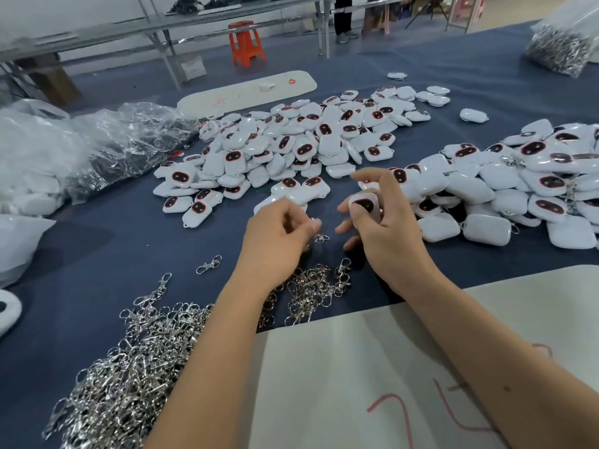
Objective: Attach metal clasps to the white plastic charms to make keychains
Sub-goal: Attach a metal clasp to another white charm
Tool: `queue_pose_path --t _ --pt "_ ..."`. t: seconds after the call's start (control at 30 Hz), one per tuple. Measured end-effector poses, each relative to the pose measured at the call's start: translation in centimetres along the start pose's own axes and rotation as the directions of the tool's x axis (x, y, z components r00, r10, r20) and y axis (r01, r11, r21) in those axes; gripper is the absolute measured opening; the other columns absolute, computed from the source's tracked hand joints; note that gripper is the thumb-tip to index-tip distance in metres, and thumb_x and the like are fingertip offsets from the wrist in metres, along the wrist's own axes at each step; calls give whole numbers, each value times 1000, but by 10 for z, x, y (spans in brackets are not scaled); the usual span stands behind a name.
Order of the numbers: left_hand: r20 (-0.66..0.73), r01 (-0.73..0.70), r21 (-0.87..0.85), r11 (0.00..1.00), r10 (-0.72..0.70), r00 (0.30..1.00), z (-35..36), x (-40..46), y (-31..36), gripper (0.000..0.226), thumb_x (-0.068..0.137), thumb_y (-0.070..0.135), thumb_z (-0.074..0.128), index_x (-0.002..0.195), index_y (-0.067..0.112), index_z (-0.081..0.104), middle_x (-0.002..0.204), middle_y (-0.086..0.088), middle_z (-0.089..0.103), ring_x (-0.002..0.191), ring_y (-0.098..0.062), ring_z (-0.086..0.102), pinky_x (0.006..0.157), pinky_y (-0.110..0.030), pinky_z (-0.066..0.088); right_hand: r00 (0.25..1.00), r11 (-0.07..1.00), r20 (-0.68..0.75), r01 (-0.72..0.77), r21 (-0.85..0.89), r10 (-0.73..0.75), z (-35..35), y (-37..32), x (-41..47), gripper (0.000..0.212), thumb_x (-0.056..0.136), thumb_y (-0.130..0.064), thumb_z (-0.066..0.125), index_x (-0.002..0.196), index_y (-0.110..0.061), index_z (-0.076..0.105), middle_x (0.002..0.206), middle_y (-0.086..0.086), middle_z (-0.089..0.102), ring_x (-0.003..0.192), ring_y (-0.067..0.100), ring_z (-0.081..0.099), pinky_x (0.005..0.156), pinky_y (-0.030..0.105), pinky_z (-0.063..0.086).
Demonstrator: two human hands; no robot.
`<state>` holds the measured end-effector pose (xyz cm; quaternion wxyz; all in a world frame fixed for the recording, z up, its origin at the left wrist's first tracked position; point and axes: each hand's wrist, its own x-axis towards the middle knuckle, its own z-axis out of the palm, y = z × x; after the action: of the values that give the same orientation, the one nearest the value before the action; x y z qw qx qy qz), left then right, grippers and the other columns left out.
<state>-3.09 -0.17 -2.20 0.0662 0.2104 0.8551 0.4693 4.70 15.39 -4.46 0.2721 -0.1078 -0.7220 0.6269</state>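
No readable text or labels

Left hand (pixel 275 234) pinching clasp (pixel 321 238), right hand (pixel 382 228) gripping white charm (pixel 364 207)

Blue table (pixel 107 241), charm piles (pixel 291 140), clasp heap (pixel 129 367)

both forearms are bare to the frame's lower edge, with no sleeves in view. the left hand (pixel 275 241) and right hand (pixel 385 231) have short, unpainted nails. a small dark mark sits on the right forearm.
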Motion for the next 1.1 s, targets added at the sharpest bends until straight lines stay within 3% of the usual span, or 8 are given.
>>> queue_pose_path --t 0.03,0.1,0.17,0.3,0.4,0.7,0.97,1.1 --pt "-27 56 -185 981 -62 998 1 1 1 19 96 20 72 81 13 63 71 1 70 62 -10 63 60 -24 51 1000 1000 27 15 -18 -15 -1 -1 -1 40 101 -3 53 119 -39 60 91 4 65 71 20 69 57 31 58" --pt "56 193 -554 810 -195 979 2 0 6 14 100 11 65 88 4 65 79 -5 74 63 -11 67 59 -20 54 996 996 80 48 -79 -41 -2 -2 -2 31 99 -10 63 113 -36 70 81 3 60 63 16 56 59 33 54" --pt "183 298 -720 627 -242 953 3 -1 10 14 102 7 60 91 2 66 84 -10 72 66 -13 68 61 -19 56 991 988 117 75 -136 -60 -1 -2 -2 13 96 -21 73 102 -31 77 80 -5 63 67 5 55 71 27 47" --pt "194 304 -734 608 -241 951 3 -2 9 26 102 14 61 78 14 72 75 -3 65 63 -12 57 59 -19 52 980 968 184 121 -221 -81 3 -4 -5 8 86 -27 85 92 -28 80 87 -1 70 84 14 65 83 28 51" --pt "128 252 -744 619 -238 963 5 -5 11 18 99 12 66 83 9 75 73 -5 67 63 -14 62 59 -21 53 978 967 182 139 -211 -101 4 -4 -6 11 83 -24 88 89 -25 79 89 1 72 87 16 70 86 36 56" --pt "87 221 -753 619 -239 967 4 -8 11 17 93 3 71 78 10 68 94 -15 79 80 -19 76 68 -22 59 981 970 138 163 -180 -139 1 0 -4 8 85 -27 87 90 -27 80 87 -5 75 89 16 70 93 39 54" --pt "144 220 -683 696 -167 975 2 -8 11 23 89 -2 72 72 9 62 92 -21 77 77 -21 76 69 -22 60 993 988 92 88 -124 -77 -1 0 -1 4 94 -24 78 91 -25 80 77 -11 74 67 -1 62 72 13 47" --pt "160 214 -668 713 -142 977 3 -8 10 21 88 -3 72 74 8 61 91 -18 78 73 -19 73 68 -21 60 996 995 80 46 -90 -38 -1 0 0 6 96 -17 75 93 -21 80 81 -2 76 63 6 63 65 16 49"
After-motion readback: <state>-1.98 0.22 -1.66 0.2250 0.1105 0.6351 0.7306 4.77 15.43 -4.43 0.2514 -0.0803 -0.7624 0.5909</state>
